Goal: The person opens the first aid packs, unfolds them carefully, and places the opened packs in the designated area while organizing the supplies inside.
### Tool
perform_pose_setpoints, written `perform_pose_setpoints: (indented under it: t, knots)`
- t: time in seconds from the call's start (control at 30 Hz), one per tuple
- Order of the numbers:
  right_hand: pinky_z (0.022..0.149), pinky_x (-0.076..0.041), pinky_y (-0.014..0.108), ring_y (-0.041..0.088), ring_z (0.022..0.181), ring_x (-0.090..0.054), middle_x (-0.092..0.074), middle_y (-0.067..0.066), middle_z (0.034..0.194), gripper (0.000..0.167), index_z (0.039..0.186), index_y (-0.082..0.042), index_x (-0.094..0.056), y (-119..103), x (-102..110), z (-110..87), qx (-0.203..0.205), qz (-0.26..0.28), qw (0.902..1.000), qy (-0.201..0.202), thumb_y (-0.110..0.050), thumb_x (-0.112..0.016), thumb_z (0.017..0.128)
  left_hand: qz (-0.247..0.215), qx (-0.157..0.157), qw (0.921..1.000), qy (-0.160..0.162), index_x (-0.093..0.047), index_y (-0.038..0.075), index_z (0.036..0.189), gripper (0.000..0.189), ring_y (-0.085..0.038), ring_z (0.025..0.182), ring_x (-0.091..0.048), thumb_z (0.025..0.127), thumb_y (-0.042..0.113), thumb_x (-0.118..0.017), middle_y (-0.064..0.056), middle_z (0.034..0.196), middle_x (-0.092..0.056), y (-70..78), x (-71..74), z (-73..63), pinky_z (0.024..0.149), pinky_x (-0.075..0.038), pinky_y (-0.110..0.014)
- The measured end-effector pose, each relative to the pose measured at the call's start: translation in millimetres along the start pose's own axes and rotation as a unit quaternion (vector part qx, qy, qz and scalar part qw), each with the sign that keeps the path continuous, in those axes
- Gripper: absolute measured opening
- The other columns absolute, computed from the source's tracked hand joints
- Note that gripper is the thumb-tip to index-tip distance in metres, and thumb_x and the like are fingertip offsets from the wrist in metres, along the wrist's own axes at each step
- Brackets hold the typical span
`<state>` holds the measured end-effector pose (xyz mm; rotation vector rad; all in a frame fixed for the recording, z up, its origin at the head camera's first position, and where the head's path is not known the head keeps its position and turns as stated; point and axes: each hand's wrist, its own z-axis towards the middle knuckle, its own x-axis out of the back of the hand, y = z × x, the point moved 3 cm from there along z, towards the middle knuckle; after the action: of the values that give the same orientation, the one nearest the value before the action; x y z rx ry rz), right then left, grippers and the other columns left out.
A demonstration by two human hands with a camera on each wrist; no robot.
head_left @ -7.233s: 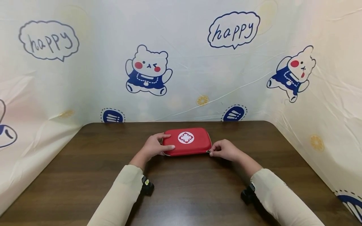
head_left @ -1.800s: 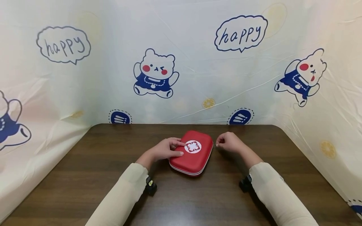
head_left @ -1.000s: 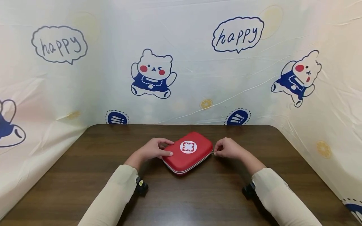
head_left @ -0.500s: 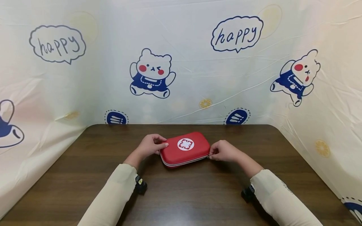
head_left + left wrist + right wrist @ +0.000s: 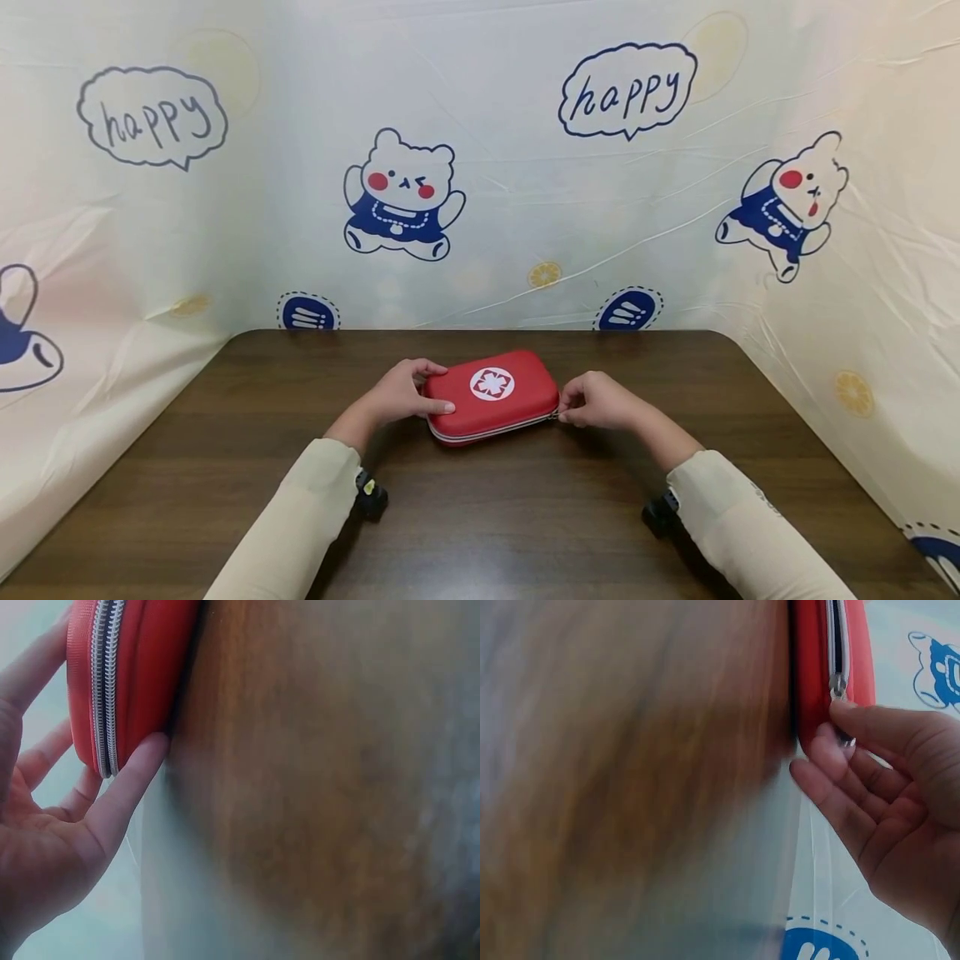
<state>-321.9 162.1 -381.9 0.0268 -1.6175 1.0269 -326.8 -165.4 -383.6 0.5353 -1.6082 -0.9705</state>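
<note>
Head view: from my remote seat I see the red case [image 5: 495, 412] lying with its lid down toward twelve o'clock of the brown table [image 5: 480, 517]. The left hand [image 5: 396, 392] grips its nine o'clock end, and the right hand [image 5: 600, 402] is at its four o'clock corner. I judge that the step in hand is the working of the zipper. Left wrist view: fingers and thumb curl around the case end, where the zipper teeth [image 5: 111, 682] stand in two rows with a dark band between. Right wrist view: thumb and finger pinch the zipper pull [image 5: 846, 740] just at six o'clock of the slider [image 5: 838, 684]. The next move calls, I think, for a firm left hold while this pull slides along the seam. Compared with the head view of one second ago, the case has turned clockwise, and its long side now lies nearly nine-to-three.
</note>
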Motion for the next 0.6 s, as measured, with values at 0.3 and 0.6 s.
perform_pose_setpoints:
  t: [0.3,0.6]
  knots:
    - [0.057,-0.053,0.028,0.011,0.062,-0.056,-0.060,-0.005,0.069,0.009,0.079,-0.010,-0.069,8,7,-3.7,0.002,0.003,1.0000,-0.002,-0.007,-0.072,0.087,0.017,0.002,0.9998,-0.005,-0.056,0.009,0.133,0.070,-0.035,0.117,-0.051,0.073,0.028,-0.086,-0.014,0.131,-0.051,-1.3,2.7,-2.2,0.078,-0.058,-0.038]
    - [0.057,-0.050,0.026,0.011,0.063,-0.053,-0.060,-0.007,0.068,0.010,0.078,-0.011,-0.068,22,17,-0.9,-0.007,-0.030,0.9988,0.037,-0.006,-0.072,0.086,0.031,-0.004,0.9993,-0.020,-0.057,0.012,0.135,0.070,-0.036,0.124,-0.046,0.074,0.030,-0.085,-0.013,0.131,-0.046,1.6,3.1,2.3,0.083,-0.056,-0.040]
